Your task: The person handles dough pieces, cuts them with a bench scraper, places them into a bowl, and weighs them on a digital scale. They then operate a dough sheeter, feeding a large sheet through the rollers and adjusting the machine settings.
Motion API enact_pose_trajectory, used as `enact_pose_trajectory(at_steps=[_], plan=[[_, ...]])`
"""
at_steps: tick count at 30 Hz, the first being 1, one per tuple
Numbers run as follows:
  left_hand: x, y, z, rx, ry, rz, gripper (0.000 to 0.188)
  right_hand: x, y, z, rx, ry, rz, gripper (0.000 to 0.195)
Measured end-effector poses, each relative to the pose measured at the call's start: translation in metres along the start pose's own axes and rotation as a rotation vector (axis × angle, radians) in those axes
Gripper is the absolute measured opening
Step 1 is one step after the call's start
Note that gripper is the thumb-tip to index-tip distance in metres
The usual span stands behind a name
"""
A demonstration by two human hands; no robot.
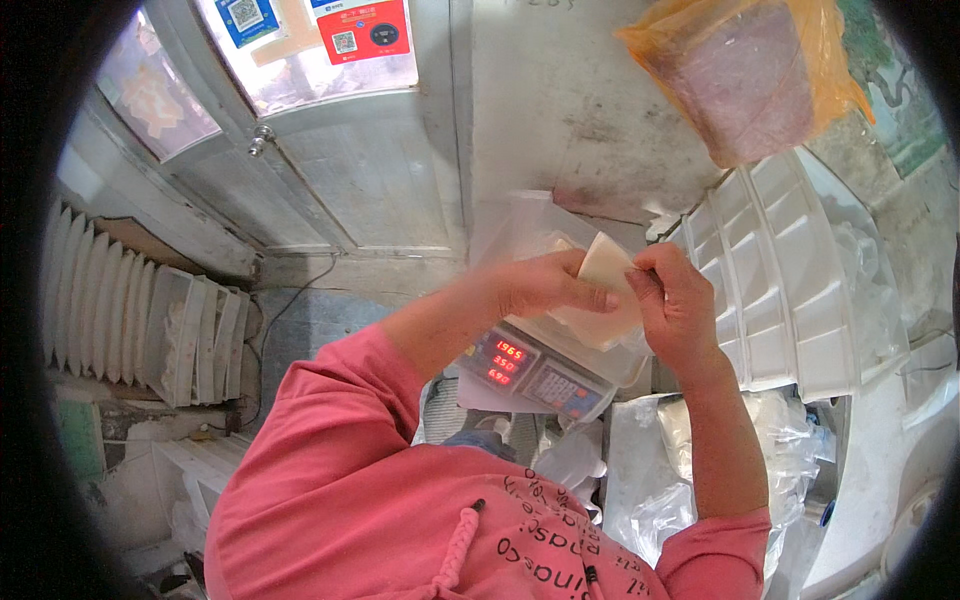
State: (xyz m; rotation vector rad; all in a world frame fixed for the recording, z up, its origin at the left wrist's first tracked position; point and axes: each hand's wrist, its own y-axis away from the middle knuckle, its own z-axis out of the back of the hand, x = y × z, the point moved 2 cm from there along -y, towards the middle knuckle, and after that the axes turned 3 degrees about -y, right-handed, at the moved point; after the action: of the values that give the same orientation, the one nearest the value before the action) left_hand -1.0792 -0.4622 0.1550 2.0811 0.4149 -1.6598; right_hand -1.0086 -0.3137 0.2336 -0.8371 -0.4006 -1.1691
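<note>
My left hand (pixel 551 286) grips a thin stack of pale cream sheets (pixel 604 261), maybe dough wrappers, its thumb lying across the front. At the right edge of the stack, the fingertips of my right hand (pixel 675 304) pinch its border. Both hands are above a digital scale (pixel 551 379) with lit red numbers and a keypad. More pale sheets (pixel 600 326) lie just under the hands, over the scale's pan. A clear plastic bag or sheet (pixel 517 232) shows behind my left hand, partly hidden by it.
White plastic crates (pixel 757 277) stand tilted in a row on the right, near an orange plastic bag (pixel 750 82) with a pale block inside. Clear plastic bags (pixel 667 517) lie below my right forearm. More white trays (pixel 112 300) are at left, beside a door (pixel 360 165).
</note>
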Motion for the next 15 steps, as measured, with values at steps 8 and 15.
enact_pose_trajectory(at_steps=[8,15], plan=[[0.019,0.007,-0.016,-0.136,0.468,0.119,0.040,-0.018,-0.005,-0.021,-0.020,0.286,0.169,0.009],[0.018,0.013,-0.025,-0.259,0.492,0.164,0.036,-0.020,-0.002,-0.027,-0.059,0.498,0.430,0.014]])
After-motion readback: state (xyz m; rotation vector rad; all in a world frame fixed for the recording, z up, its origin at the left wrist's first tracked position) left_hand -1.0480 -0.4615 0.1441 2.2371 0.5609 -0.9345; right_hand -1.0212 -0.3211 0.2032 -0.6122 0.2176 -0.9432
